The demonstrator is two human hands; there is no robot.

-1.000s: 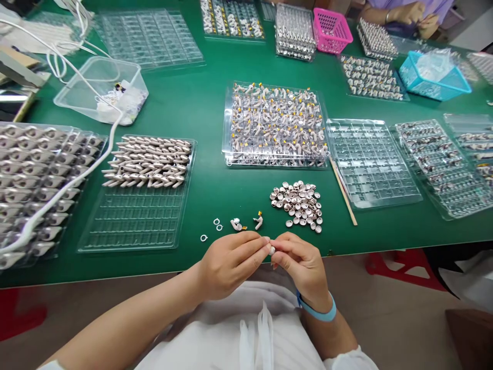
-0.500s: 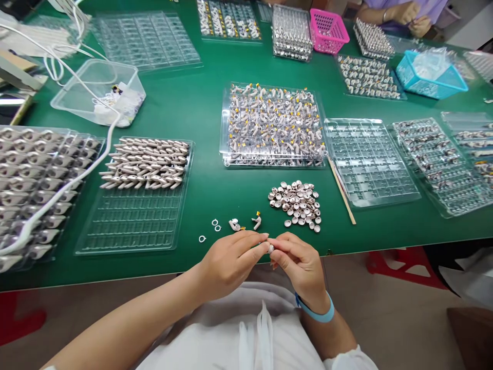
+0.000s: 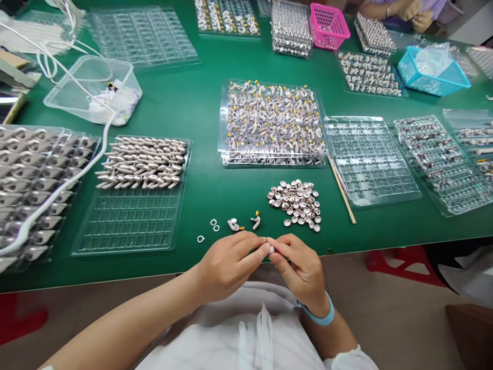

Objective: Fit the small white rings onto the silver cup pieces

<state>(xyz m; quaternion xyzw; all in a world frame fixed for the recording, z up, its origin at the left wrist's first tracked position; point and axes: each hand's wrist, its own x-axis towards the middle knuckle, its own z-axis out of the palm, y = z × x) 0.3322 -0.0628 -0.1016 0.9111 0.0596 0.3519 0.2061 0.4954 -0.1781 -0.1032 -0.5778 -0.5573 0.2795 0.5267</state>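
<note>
My left hand (image 3: 227,264) and my right hand (image 3: 300,267) meet at the near edge of the green table (image 3: 200,110), fingertips pinched together on one small white part (image 3: 271,250). Just beyond them lie two loose earbud-shaped pieces (image 3: 243,223) and three small white rings (image 3: 210,228). A heap of small round caps (image 3: 296,203) sits a little further, to the right. A blue band circles my right wrist.
A clear tray of earbud parts with yellow tips (image 3: 271,123) stands behind the heap, an empty clear tray (image 3: 370,159) to its right with a thin wooden stick (image 3: 342,189) beside it. Half-filled tray (image 3: 138,190) at left. Pink basket (image 3: 329,25), blue basket (image 3: 433,69), another person's hands (image 3: 414,13) at far right.
Both hands stay pinched on the small part; fingers shift only slightly. The view has drifted a little.
</note>
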